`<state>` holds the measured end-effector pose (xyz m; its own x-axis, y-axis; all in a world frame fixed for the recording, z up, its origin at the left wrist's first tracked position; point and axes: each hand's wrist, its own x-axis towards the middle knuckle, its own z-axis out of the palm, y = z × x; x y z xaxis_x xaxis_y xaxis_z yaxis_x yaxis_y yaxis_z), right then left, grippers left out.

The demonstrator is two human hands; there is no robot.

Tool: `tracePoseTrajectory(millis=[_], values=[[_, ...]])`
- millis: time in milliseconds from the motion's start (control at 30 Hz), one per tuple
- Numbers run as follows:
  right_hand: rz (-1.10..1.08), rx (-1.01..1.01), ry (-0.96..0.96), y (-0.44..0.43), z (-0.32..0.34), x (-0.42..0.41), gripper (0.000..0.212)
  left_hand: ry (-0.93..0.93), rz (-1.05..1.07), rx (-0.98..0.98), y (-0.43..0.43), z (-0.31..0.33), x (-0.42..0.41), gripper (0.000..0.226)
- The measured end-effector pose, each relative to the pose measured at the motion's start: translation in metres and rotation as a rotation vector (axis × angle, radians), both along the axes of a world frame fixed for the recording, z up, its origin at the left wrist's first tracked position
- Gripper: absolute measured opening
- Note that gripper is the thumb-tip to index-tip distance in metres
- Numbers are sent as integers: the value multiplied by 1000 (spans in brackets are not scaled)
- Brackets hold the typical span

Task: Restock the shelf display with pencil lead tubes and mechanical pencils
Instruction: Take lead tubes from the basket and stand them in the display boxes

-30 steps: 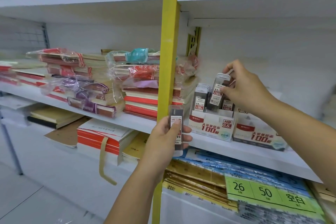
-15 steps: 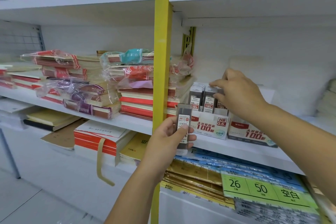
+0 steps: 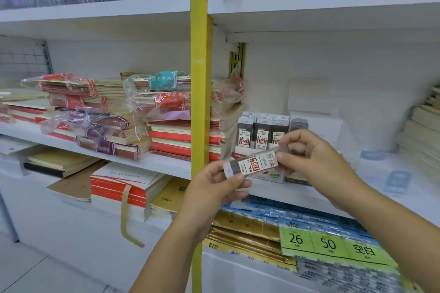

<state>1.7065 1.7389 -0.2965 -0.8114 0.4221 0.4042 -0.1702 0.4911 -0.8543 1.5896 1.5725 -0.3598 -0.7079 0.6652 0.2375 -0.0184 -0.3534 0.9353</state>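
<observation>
A grey pencil lead tube (image 3: 251,163) with a white and red label lies nearly level in front of the shelf, gripped at both ends. My left hand (image 3: 214,185) pinches its left, capped end. My right hand (image 3: 309,157) grips its right end. Behind the hands, several more lead tubes (image 3: 262,133) stand upright in a white and red display box (image 3: 276,175) on the middle shelf (image 3: 371,188). The hands hide most of that box. No mechanical pencils are visible.
A yellow upright post (image 3: 200,102) splits the shelving just left of my hands. Wrapped notebook stacks (image 3: 157,116) fill the shelf to the left. Blue and gold packs with a green price label (image 3: 333,244) lie on the lower shelf. Paper stacks (image 3: 423,131) stand at far right.
My right hand left the tubes in the display box and came down to my left hand's tube. That tube turned from upright to nearly level, and both hands now grip it.
</observation>
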Motion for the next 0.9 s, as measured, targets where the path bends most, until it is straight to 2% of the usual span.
tracePoseTrajectory(millis=[100,200,333,400,467,533,633,700,900], values=[[66,17,-104,-3,-11,10,22,16,78,6,-1,-2,-1,21],[54,134,-163,-6,-15,13,23,71,142,-25,4,-2,1,23],[11,298,-121,-14,-4,4,23,216,157,-27,8,2,1,35],[18,376,-122,-20,0,-6,32,304,187,-39,12,5,1,41],[29,434,-146,-22,5,-16,50,368,285,-49,16,4,-2,35],[-3,385,-71,-19,15,-23,64,450,402,-91,19,0,-5,37],[-101,277,181,-10,39,-34,54,599,507,-208,23,-9,-11,52],[-135,291,274,-6,49,-43,47,629,505,-264,26,-14,-13,59],[-242,619,115,4,40,-75,39,716,470,-304,33,-21,-17,55]])
